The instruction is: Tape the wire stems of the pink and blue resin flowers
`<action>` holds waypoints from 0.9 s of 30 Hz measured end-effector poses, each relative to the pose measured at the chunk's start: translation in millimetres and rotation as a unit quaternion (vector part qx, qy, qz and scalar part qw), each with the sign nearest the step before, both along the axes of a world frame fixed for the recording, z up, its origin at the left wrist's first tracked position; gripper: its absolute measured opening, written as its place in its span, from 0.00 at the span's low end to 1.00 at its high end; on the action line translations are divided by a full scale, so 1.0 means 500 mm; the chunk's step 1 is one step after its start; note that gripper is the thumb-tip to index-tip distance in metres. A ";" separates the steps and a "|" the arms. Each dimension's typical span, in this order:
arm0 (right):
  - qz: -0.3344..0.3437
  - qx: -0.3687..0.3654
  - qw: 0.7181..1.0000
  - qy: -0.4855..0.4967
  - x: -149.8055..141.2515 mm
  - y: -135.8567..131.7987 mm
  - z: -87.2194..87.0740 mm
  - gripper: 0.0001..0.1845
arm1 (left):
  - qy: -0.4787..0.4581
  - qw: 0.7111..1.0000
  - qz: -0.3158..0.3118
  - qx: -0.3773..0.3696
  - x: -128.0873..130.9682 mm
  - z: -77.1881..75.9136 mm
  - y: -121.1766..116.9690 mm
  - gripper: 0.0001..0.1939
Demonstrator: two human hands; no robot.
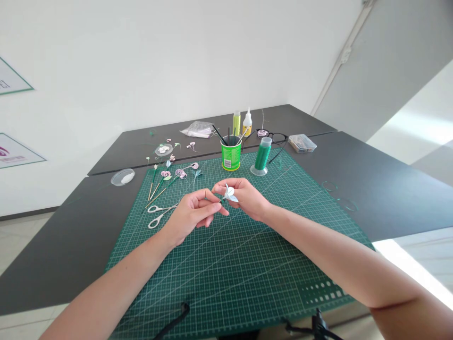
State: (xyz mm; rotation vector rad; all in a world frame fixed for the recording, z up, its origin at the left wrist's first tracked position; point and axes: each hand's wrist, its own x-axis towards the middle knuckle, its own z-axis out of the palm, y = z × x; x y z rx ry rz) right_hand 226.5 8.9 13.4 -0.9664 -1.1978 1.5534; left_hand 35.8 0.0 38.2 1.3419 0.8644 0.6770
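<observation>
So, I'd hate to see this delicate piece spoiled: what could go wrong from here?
The thin petals of the pale flower sit right against the right hand, so a firm squeeze might crease them. The left hand pinches only the narrow green stem, so the bloom could twist or slip. The scissors lie beside that hand, partly hidden behind it, and might get bumped.
</observation>
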 end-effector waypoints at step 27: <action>0.004 -0.003 0.998 0.066 0.000 0.003 -0.001 0.19 | 0.002 0.998 -0.023 0.054 -0.011 -0.001 0.007 0.11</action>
